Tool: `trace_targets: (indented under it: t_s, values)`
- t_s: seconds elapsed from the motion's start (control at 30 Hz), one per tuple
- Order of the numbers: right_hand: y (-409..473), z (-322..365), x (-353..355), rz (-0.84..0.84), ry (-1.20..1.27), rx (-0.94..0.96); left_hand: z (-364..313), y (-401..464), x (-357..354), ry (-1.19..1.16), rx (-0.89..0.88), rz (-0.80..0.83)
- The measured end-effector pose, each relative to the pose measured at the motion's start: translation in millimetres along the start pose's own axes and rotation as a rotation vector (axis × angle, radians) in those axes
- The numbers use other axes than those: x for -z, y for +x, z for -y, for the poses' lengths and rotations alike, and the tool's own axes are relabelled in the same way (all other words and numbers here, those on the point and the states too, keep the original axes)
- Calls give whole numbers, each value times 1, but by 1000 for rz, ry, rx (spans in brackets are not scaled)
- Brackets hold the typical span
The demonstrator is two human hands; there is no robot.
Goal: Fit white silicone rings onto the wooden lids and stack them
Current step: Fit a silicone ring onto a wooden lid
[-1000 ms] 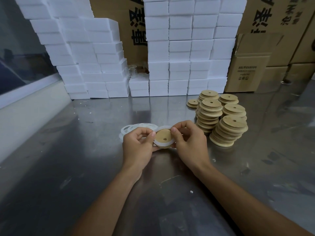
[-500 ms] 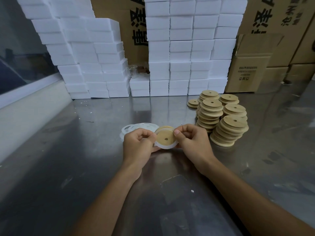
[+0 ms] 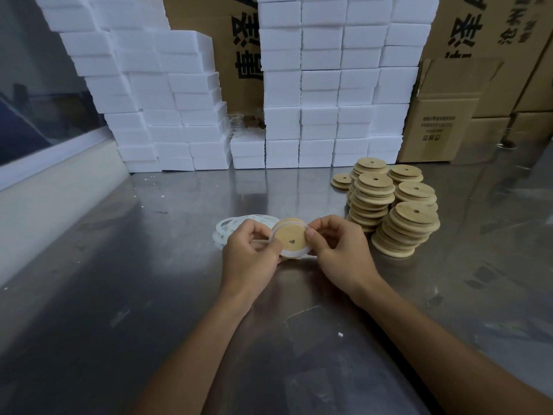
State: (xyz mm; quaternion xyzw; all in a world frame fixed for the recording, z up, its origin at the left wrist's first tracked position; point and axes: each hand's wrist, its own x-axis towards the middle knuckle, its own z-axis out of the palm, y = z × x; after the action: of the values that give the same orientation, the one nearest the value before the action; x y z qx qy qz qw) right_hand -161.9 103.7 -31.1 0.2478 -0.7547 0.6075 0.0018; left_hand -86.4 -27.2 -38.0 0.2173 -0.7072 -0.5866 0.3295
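Left hand (image 3: 250, 254): the near left edge of the wooden lid (image 3: 291, 238) is pinched between thumb and curled fingers, just above the steel table (image 3: 149, 295).
Right hand (image 3: 341, 250): the right edge of the lid is gripped; the thumb is pressed on its face.
Wooden lid: held between both hands, face tilted toward the camera; compared with half a second ago, it is seen turned slightly.
White silicone ring (image 3: 296, 255): seated round the lid's lower rim, as before; whether it is seated all round cannot be told.
Loose rings (image 3: 227, 227): lying just left of the lid, behind the left hand, unmoved.
Lid stacks (image 3: 404, 229): standing right of the lid, unchanged.
Foam blocks (image 3: 314, 100): piled beyond the lid.
Cardboard boxes (image 3: 434, 127): placed beyond the lid stacks.
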Motion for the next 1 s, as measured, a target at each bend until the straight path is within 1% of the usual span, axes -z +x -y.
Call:
trace_targets:
  t_s: [0.13,0.2,0.27,0.33,0.43,0.57,0.7,0.87,0.93,1.0]
  values:
    - [-8,6,-1,10,-192,256,-3,-7,0,151,-318,31]
    - [-9,8,0,15,-240,338,-3,-9,0,189,-390,44]
    - [-10,10,0,9,-230,392,-4,-10,1,200,-409,31]
    - [-11,10,-1,-14,-156,389,-5,-11,2,168,-393,1]
    - [-11,11,-2,-31,14,253,-6,-10,5,84,-342,-22]
    - [-6,9,-1,-13,151,107,-7,-11,7,-59,-202,3]
    - [-3,7,2,22,290,13,-9,-14,7,-176,-94,28]
    - [-3,10,1,35,268,68,-10,-14,7,-279,32,11]
    - [-5,10,-2,59,293,29,-9,-13,8,-323,73,-1]
    - [-8,10,-4,69,303,-11,-8,-13,8,-345,69,7]
